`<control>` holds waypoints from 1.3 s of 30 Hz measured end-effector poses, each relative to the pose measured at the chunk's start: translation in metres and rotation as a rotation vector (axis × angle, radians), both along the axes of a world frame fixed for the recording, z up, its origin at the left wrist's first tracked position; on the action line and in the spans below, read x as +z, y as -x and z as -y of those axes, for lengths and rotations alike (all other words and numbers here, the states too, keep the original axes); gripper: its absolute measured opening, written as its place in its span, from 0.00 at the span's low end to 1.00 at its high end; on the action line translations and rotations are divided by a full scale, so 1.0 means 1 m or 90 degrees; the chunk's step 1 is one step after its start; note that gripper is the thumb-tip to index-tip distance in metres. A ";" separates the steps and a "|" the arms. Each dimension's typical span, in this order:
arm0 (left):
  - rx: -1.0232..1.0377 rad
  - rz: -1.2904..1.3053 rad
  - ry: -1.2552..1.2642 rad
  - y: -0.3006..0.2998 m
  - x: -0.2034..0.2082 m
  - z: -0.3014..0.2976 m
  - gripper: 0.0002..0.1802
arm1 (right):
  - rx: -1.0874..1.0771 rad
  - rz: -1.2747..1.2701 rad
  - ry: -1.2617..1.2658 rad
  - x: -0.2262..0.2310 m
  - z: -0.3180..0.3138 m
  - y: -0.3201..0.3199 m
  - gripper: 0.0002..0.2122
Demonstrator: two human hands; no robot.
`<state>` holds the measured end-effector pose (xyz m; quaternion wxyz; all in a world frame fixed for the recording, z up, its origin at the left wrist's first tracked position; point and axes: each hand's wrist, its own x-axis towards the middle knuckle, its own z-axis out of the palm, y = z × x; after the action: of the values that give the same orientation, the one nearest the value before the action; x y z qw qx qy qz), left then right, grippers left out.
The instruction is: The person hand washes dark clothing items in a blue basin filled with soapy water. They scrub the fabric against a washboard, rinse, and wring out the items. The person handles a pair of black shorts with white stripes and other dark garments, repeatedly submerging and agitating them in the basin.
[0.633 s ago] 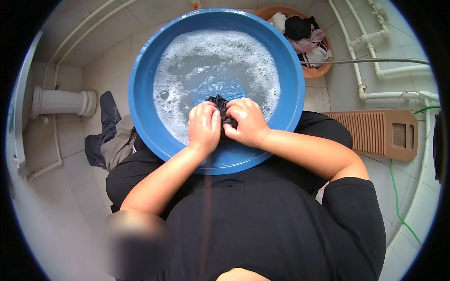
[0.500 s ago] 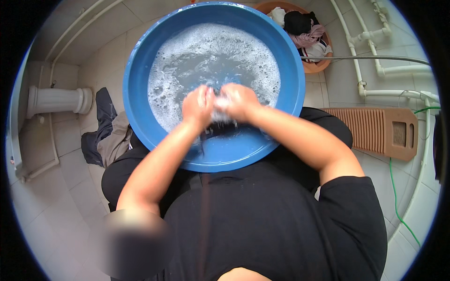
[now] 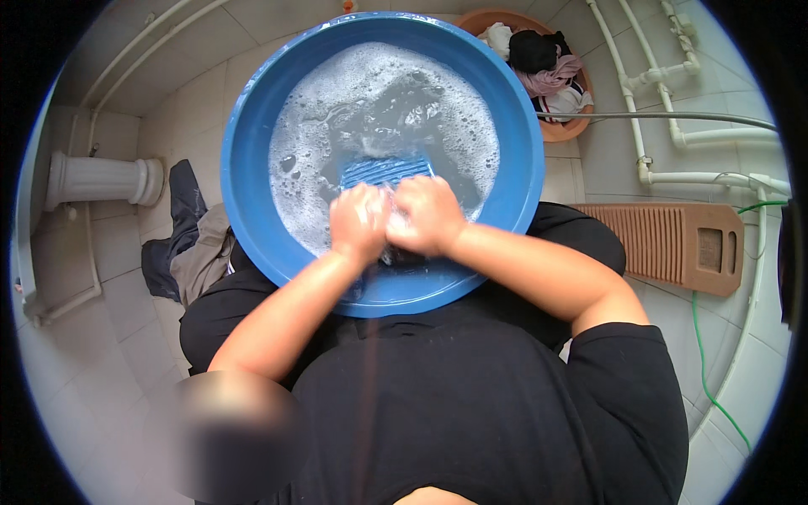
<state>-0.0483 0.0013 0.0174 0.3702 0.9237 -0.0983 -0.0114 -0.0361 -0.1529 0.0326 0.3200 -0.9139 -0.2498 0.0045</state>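
A large round blue basin [image 3: 238,168] of grey, sudsy water stands between my knees. Inside it, the ridged face of a blue washboard [image 3: 379,171] shows above the water. My left hand [image 3: 360,222] and my right hand [image 3: 429,215] are side by side at the lower end of those ridges, fingers curled and closed. Both grip a dark wet cloth [image 3: 408,256], mostly hidden beneath them and partly under water. White lather lies between the hands, which are slightly blurred.
An orange-brown tub [image 3: 576,128] of clothes stands at the far right, and a brown washboard [image 3: 665,244] lies by my right knee. Dark and beige garments [image 3: 198,244] lie on the tiles at left. White pipes [image 3: 640,143] and a green hose [image 3: 703,362] run at right.
Both hands have moved down toward me along the washboard, with the cloth. The blue ridges, hidden under water and hands before, now show above my fingers.
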 end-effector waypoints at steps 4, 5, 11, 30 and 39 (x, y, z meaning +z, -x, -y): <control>0.072 -0.039 -0.077 -0.053 -0.011 -0.005 0.21 | -0.039 -0.220 0.100 -0.004 -0.009 -0.062 0.18; 0.086 -0.070 -0.105 -0.055 -0.012 -0.007 0.22 | -0.095 -0.227 0.098 -0.003 -0.013 -0.065 0.22; 0.079 0.026 0.065 0.009 0.000 -0.009 0.12 | -0.063 -0.132 0.020 0.008 0.006 0.001 0.21; -0.031 0.024 -0.047 0.048 0.029 -0.001 0.21 | 0.055 -0.083 0.041 0.018 0.012 0.026 0.27; -0.079 0.067 0.182 -0.007 -0.008 -0.009 0.12 | 0.128 0.023 -0.038 -0.008 -0.008 -0.019 0.12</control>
<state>-0.0413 0.0107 0.0092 0.4905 0.8533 -0.1748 0.0285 -0.0169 -0.1447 0.0251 0.3405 -0.8742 -0.3460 0.0125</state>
